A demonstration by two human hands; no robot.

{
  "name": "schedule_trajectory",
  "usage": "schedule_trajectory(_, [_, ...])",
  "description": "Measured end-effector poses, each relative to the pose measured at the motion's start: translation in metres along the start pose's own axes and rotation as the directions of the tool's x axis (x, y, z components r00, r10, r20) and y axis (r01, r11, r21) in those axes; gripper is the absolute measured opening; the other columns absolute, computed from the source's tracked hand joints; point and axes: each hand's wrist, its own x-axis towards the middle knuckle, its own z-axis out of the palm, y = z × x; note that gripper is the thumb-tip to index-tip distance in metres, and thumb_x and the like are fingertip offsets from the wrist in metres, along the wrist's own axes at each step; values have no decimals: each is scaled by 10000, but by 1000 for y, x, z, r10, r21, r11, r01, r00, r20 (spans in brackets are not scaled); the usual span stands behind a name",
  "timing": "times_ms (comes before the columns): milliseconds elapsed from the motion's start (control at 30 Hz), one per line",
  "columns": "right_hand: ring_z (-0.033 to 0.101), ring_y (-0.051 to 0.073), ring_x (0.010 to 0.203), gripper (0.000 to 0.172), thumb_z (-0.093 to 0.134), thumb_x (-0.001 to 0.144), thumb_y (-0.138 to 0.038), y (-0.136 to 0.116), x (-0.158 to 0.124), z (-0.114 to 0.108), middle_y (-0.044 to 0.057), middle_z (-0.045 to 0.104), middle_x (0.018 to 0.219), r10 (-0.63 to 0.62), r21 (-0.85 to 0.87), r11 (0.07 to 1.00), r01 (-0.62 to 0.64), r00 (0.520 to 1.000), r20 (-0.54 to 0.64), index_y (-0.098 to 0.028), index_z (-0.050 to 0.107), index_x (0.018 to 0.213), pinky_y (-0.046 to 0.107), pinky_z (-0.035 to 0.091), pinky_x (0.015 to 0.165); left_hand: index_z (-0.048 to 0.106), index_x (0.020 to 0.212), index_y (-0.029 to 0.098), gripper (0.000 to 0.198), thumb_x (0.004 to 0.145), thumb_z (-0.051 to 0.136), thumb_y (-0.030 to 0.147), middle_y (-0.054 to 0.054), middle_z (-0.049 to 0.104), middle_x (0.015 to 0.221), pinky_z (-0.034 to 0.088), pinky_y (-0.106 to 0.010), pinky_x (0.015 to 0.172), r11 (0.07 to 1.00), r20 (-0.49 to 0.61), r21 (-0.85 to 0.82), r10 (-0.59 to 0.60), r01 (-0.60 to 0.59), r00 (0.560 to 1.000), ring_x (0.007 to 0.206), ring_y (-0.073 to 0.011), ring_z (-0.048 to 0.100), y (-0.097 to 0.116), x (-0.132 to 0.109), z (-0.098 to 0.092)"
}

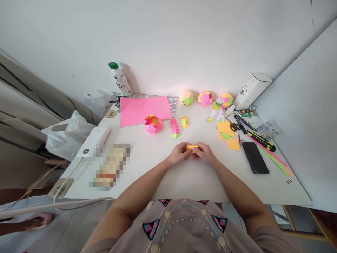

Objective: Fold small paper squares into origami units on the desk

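Note:
Between my two hands is a small folded piece of orange paper (192,149), held just above the white table (163,158). My left hand (180,152) pinches its left end and my right hand (204,153) pinches its right end, thumbs on the near face. Beyond them lie a row of folded pink paper pieces (174,127) with a green one in front, and a short row of folded orange and green pieces (184,122). An open pink paper ball (153,124) with an orange inside sits to their left.
Several finished paper balls (205,98) line the wall. Pink sheet (144,109) and bottle (120,80) stand back left. On the right are loose paper squares (226,131), scissors (233,125), glue stick (215,109), utility knife (261,141) and phone (255,157). A white device (96,140) lies left.

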Motion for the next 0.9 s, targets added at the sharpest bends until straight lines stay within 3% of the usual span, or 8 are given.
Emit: schedule_trajectory(900, [567, 107, 520, 245, 582, 776, -396, 3, 1, 0, 3, 616, 644, 9, 0, 1000, -9, 1000, 5, -159, 559, 834, 225, 457, 480, 515, 934, 145, 297, 764, 593, 376, 11, 569, 675, 383, -202, 478, 1000, 11, -6, -2, 2, 1000, 502, -66, 488, -1, 0, -1])
